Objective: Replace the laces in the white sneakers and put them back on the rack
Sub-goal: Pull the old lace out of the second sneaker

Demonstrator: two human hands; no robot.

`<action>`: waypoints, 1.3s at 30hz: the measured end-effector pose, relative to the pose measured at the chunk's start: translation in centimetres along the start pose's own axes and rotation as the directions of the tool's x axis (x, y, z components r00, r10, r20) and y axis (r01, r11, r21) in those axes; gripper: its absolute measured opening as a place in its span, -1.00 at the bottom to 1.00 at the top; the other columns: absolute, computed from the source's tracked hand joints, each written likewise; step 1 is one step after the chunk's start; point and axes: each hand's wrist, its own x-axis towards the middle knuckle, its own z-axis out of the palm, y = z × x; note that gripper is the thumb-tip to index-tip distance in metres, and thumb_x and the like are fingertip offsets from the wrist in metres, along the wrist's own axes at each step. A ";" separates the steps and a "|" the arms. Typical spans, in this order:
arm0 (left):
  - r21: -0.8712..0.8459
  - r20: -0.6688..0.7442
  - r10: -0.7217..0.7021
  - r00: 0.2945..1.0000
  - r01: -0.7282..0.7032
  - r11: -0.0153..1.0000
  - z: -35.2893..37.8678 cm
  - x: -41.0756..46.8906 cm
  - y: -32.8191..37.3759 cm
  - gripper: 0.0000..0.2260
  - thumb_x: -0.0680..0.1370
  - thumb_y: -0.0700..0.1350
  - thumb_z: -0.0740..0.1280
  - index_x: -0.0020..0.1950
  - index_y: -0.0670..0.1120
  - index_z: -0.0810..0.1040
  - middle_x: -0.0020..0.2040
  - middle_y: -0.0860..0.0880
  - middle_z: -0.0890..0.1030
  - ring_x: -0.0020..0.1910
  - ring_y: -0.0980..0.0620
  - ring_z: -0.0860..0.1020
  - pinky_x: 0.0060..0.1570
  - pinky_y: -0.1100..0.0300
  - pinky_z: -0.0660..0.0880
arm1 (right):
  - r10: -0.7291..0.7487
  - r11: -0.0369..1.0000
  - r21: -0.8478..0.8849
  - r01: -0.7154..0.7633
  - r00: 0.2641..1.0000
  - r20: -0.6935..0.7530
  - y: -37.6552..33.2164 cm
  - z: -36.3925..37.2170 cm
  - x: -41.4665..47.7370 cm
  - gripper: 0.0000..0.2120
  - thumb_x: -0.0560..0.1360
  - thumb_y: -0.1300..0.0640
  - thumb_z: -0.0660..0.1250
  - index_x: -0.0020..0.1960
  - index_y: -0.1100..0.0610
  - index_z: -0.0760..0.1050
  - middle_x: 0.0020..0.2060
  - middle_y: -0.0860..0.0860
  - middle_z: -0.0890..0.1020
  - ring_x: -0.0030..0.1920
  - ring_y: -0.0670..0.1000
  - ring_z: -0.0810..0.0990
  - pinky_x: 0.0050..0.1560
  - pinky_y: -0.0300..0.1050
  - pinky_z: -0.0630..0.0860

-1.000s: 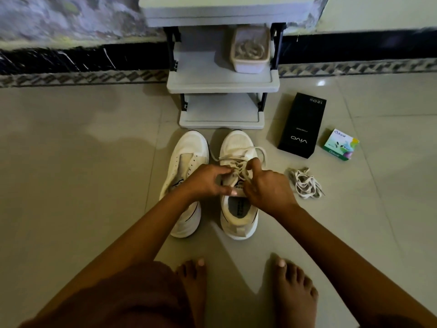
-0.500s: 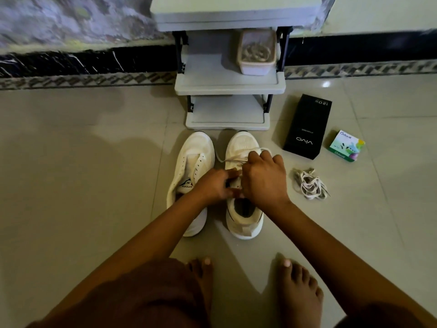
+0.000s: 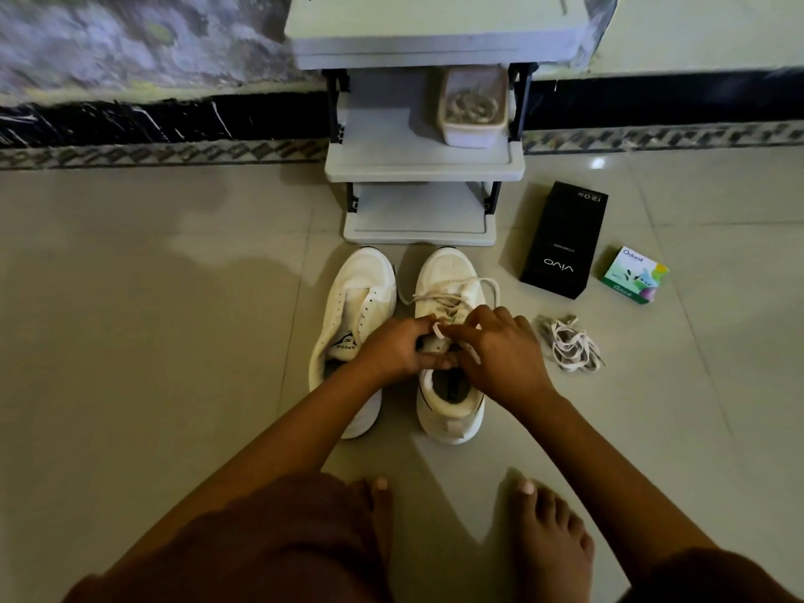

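A home, this was, no question: glossy beige floor tiles [image 3: 130, 341] ran up to a black marble skirting [image 3: 174, 117] with a patterned border. A small grey shoe rack [image 3: 424, 165] stood against the wall. The person's bare feet [image 3: 552, 546] rested on the floor, with a phone box [image 3: 561, 241] and an air-freshener packet [image 3: 635, 275] lying nearby.

Black box [image 3: 563, 241], green carton [image 3: 635, 275], possibly lidded tub [image 3: 473, 133]
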 end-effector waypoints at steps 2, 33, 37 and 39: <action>-0.007 0.001 -0.001 1.000 0.001 1.000 0.0 0.0 0.0 -0.52 0.42 0.04 0.46 0.30 -0.05 0.50 0.16 -0.07 0.61 0.13 -0.03 0.54 -0.01 0.30 0.35 | -0.066 0.992 -0.112 0.053 0.991 -0.119 0.1 0.5 -0.1 -0.68 0.26 0.00 0.55 -0.01 -0.01 0.65 -0.20 0.06 0.60 -0.22 0.12 0.54 -0.25 -0.10 0.38; 0.011 0.093 0.014 0.996 -0.016 1.000 -0.7 0.2 -0.5 -0.42 0.40 0.02 0.49 0.38 0.00 0.40 0.23 -0.09 0.55 0.18 -0.06 0.51 0.15 0.15 0.44 | 0.321 0.481 0.852 -0.209 0.946 0.051 -1.5 -1.6 1.8 -0.92 0.47 0.16 0.40 -0.09 0.18 0.57 -0.19 -0.03 0.59 -0.15 -0.10 0.57 -0.17 -0.35 0.45; -0.066 0.081 0.024 0.996 -0.019 0.998 -0.6 0.1 -0.8 -0.52 0.38 -0.02 0.51 0.27 -0.02 0.50 0.16 -0.06 0.60 0.13 -0.02 0.55 0.15 0.14 0.46 | 0.187 0.666 0.704 -0.247 0.969 0.163 0.0 -1.1 1.3 -0.67 0.43 0.14 0.44 0.19 0.10 0.54 0.12 0.03 0.54 0.07 0.00 0.52 0.03 -0.15 0.46; -0.089 0.071 0.002 0.997 0.004 0.996 -0.5 0.2 -0.9 -0.52 0.37 -0.02 0.52 0.25 -0.04 0.53 0.16 -0.04 0.61 0.15 0.01 0.55 0.17 0.18 0.45 | 0.115 0.883 0.431 -0.186 0.976 0.186 0.5 0.0 0.6 -0.60 0.41 0.03 0.44 0.23 0.05 0.53 0.18 0.02 0.53 0.12 0.06 0.51 0.03 -0.07 0.49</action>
